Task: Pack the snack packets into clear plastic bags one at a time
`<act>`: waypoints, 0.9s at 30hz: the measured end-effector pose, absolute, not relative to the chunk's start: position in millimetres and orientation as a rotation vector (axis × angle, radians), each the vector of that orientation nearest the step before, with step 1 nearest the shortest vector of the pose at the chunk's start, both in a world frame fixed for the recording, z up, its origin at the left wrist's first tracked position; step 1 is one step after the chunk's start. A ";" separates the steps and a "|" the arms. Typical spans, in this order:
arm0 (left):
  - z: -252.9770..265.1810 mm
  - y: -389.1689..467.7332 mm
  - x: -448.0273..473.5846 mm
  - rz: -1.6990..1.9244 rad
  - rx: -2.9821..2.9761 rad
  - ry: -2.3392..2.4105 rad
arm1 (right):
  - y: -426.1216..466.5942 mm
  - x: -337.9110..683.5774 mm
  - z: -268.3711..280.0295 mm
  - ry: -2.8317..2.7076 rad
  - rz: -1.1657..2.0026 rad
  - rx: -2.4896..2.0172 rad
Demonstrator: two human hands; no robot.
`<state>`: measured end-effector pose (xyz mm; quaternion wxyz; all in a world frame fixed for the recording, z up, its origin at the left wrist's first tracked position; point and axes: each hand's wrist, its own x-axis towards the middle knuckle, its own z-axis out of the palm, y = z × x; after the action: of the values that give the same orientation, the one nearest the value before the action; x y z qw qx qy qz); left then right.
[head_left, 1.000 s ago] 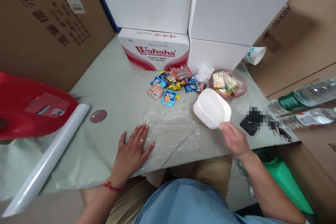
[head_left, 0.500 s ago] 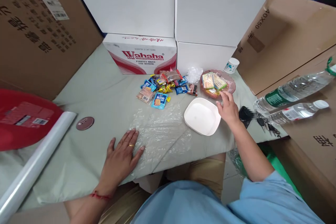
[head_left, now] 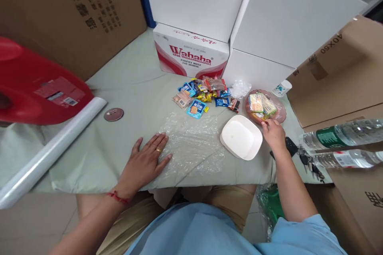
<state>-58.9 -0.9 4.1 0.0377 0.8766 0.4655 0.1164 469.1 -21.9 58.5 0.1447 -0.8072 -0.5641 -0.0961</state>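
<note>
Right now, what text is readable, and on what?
"Wahaha": red-and-white carton.
"40X50": brown cardboard box at right.
Chinese characters on the big brown carton: printed large, not transcribed.
Too small or blurred: carton's smaller print, snack packets, bottle labels, red container's sticker.

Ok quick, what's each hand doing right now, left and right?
Left hand: open, flat on the crinkled clear plastic sheet.
Right hand: beside the white square plastic dish, fingertips at the pink snack plate; grip cannot be told.

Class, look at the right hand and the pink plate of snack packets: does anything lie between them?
Nothing visible does. The right hand has its fingertips at the near rim of the pink plate; the white dish lies beside it, to its left.
</note>
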 end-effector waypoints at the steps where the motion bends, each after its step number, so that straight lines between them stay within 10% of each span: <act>1: 4.3 -1.0 -58.6 0.362 2.682 1.428 | -18.4 467.9 66.4 -1.627 -0.289 -2.329; 27: 7.9 -4.9 -56.4 0.462 2.511 1.401 | 159.7 292.7 90.2 -2.306 0.316 -2.290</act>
<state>-56.4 -4.9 7.9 0.1144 0.8566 0.4778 0.1577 292.7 159.7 90.2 -0.0619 -0.7000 -0.7048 0.0967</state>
